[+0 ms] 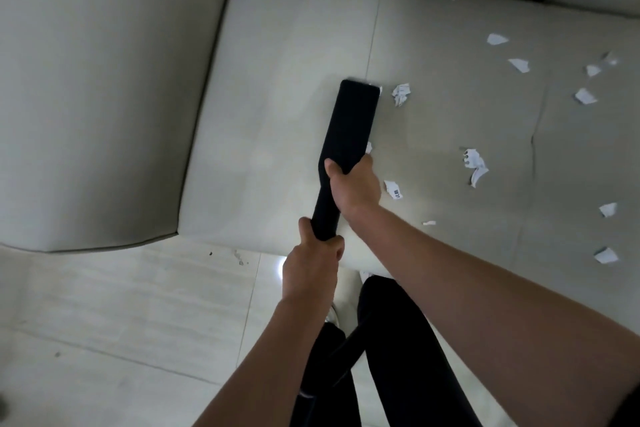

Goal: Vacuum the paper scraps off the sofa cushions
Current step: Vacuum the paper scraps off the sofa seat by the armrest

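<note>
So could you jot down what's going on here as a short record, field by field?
Activity: vacuuming paper scraps off a pale sofa seat
Tool: black vacuum nozzle, head resting on the cushion
Left hand: shut on the lower tube
Right hand: shut higher up the nozzle
Nearest scrap: crumpled paper just right of the nozzle head
Remaining scraps: scattered over the right side
Floor: light tiles

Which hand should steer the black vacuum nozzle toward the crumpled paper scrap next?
Probably the right hand: it grips the black vacuum nozzle nearer its head, on the side of the crumpled white paper scrap. The left hand holds the rear end.
</note>
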